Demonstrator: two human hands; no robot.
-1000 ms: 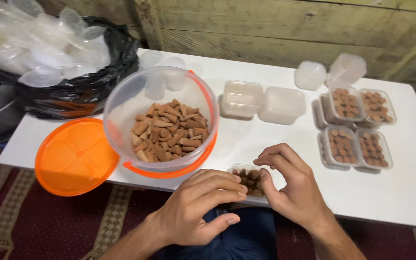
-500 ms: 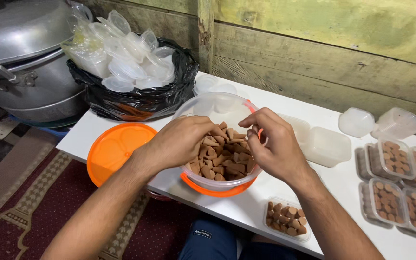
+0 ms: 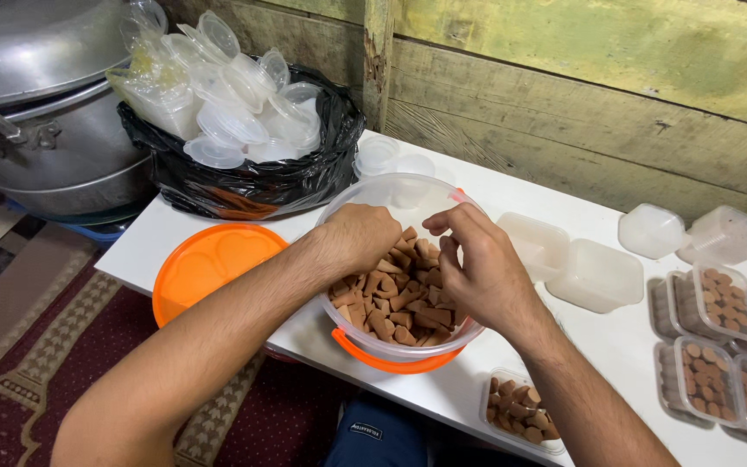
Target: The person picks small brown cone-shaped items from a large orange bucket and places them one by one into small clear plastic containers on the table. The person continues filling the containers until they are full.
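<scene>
Clear tub point(image 3: 373, 195) with orange rim at worktop point(image 3: 512, 186) centre, about half full of brown biscuit pieces point(image 3: 391, 303). Left hand point(image 3: 360, 238) inside tub, curled down onto pieces; grasp cannot be confirmed. Right hand point(image 3: 473, 264) inside tub, fingertips pinched; contents not visible. Orange lid point(image 3: 209, 268) at 9 o'clock of tub. Small filled tray point(image 3: 520, 411) at 5 o'clock. Two empty boxes point(image 3: 572, 264) at 3 o'clock.

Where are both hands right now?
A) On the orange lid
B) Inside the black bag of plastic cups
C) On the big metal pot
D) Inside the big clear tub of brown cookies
D: the left hand and the right hand both reach down into the clear tub among the brown cookies; the orange lid lies untouched beside it.
</scene>
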